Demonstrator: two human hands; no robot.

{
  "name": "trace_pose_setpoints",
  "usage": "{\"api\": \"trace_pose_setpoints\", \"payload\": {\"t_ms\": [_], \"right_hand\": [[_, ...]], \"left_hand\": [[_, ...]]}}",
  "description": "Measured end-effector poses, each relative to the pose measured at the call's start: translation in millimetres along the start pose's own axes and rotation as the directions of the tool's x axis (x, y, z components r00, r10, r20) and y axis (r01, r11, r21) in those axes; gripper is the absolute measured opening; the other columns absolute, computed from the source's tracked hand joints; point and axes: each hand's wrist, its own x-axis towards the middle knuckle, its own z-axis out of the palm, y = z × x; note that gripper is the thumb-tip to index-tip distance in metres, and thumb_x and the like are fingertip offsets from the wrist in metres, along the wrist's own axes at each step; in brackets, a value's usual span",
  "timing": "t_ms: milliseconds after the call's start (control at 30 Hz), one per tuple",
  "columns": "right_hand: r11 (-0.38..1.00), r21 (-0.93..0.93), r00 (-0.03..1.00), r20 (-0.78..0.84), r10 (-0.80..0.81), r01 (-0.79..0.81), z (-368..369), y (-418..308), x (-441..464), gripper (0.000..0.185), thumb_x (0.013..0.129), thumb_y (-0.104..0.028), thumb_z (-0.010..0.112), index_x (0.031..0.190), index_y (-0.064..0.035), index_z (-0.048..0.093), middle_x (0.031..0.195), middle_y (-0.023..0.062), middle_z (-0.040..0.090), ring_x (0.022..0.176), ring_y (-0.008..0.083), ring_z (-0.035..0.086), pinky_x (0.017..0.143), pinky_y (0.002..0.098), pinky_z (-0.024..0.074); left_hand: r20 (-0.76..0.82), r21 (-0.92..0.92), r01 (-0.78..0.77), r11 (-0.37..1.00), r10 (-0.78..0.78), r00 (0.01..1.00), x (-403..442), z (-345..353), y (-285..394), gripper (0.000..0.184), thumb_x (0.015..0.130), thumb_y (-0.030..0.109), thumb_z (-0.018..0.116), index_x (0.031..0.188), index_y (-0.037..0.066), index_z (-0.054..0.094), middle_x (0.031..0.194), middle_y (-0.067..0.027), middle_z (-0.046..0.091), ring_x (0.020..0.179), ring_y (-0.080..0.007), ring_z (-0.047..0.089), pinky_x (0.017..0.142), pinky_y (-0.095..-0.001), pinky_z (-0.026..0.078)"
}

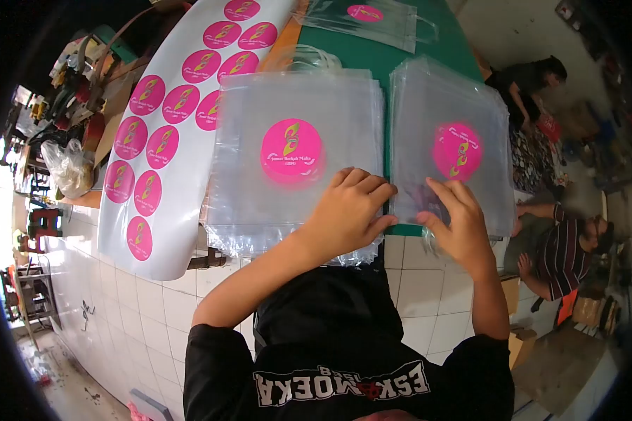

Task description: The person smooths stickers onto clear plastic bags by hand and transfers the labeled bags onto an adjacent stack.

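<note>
A stack of clear plastic bags [246, 189] lies in front of me, its top bag bearing a round pink sticker [292, 151]. My left hand [351, 210] rests on the lower right part of this stack, fingers slightly bent and thumb apart. To the right is a second stack of clear bags [414, 105], also with a pink sticker [458, 151] on top. Over its near edge my right hand [460, 224] is open, thumb and forefinger apart, fingertips on or just above the plastic. White bag handles [312, 57] stick out behind the left stack.
A long sheet of round pink stickers [189, 151] hangs over the table's left side. Another stickered bag [393, 24] lies at the back of the green tabletop [439, 45]. Two people [565, 256] are at the right. A plastic bag [69, 168] sits at the left.
</note>
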Motion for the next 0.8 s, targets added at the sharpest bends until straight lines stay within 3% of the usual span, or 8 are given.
{"api": "trace_pose_setpoints", "payload": {"t_ms": [233,367,433,500,567,633,733,800], "right_hand": [[0.966,-0.187,0.984,0.026,-0.174,0.176,1,-10,25,0.048,0.089,-0.033,0.082,0.124,-0.0003,0.072,0.112,0.0158,0.072,0.100,0.0366,0.070,0.086,0.0474,0.0560],[0.991,-0.025,0.991,-0.004,-0.130,0.130,-9,8,29,0.034,0.094,-0.026,0.078,0.117,-0.0011,0.073,0.100,0.0158,0.076,0.085,0.0365,0.073,0.076,0.0453,0.0578],[0.999,-0.024,0.996,-0.089,0.020,-0.022,-20,12,31,0.020,0.100,-0.019,0.072,0.110,-0.0022,0.074,0.094,0.0174,0.077,0.074,0.0365,0.074,0.069,0.0424,0.0584],[0.998,0.050,0.984,-0.175,-0.015,0.025,-22,26,35,0.017,0.101,-0.014,0.069,0.113,-0.0024,0.074,0.094,0.0166,0.077,0.075,0.0346,0.076,0.067,0.0402,0.0583],[0.989,0.122,0.963,-0.264,-0.045,0.079,-23,29,34,0.016,0.103,-0.010,0.067,0.116,-0.0026,0.073,0.094,0.0158,0.077,0.075,0.0328,0.077,0.065,0.0380,0.0583],[0.962,0.271,0.946,-0.307,0.100,-0.014,-26,16,36,0.021,0.103,-0.004,0.065,0.123,-0.0036,0.070,0.100,0.0155,0.076,0.081,0.0274,0.078,0.066,0.0357,0.0590],[0.964,0.231,0.906,-0.422,-0.022,0.131,-20,20,37,0.028,0.104,0.001,0.062,0.130,-0.0042,0.067,0.106,0.0150,0.074,0.084,0.0242,0.077,0.067,0.0339,0.0600],[0.961,0.234,0.921,-0.387,-0.049,0.149,-23,19,35,0.028,0.103,0.004,0.061,0.129,-0.0038,0.069,0.108,0.0149,0.074,0.085,0.0234,0.076,0.069,0.0333,0.0607]], "left_hand": [[-0.029,-0.054,0.003,0.999,-0.005,1.000,-1,0,3,0.049,0.091,0.029,0.079,0.133,0.007,0.067,0.120,-0.0145,0.071,0.113,-0.0362,0.064,0.111,-0.0525,0.045],[0.017,-0.117,0.023,0.993,-0.021,1.000,-2,-9,-1,0.052,0.094,0.023,0.077,0.141,0.008,0.062,0.117,-0.0172,0.069,0.109,-0.0396,0.066,0.112,-0.0584,0.044],[0.012,-0.134,0.041,0.990,-0.039,0.999,-2,-10,-3,0.053,0.094,0.021,0.076,0.143,0.008,0.060,0.115,-0.0178,0.069,0.108,-0.0396,0.066,0.112,-0.0578,0.044],[0.028,-0.124,0.039,0.992,-0.035,0.999,0,-14,-8,0.054,0.093,0.019,0.077,0.143,0.008,0.061,0.119,-0.0156,0.069,0.110,-0.0380,0.066,0.110,-0.0552,0.046],[0.121,-0.099,-0.117,0.988,0.128,0.984,4,-19,-11,0.055,0.090,0.023,0.079,0.141,0.010,0.063,0.126,-0.0124,0.068,0.114,-0.0359,0.065,0.108,-0.0516,0.047],[0.133,-0.038,-0.156,0.987,0.160,0.978,8,-22,-8,0.054,0.088,0.025,0.080,0.139,0.011,0.065,0.126,-0.0110,0.067,0.115,-0.0344,0.065,0.106,-0.0495,0.048],[0.180,0.046,-0.174,0.984,0.163,0.970,18,-26,-1,0.049,0.086,0.030,0.081,0.130,0.012,0.070,0.124,-0.0089,0.066,0.112,-0.0314,0.066,0.099,-0.0462,0.051],[0.216,0.067,-0.155,0.986,0.138,0.967,22,-22,1,0.044,0.086,0.032,0.082,0.125,0.012,0.073,0.122,-0.0083,0.066,0.110,-0.0298,0.067,0.095,-0.0450,0.052]]}}
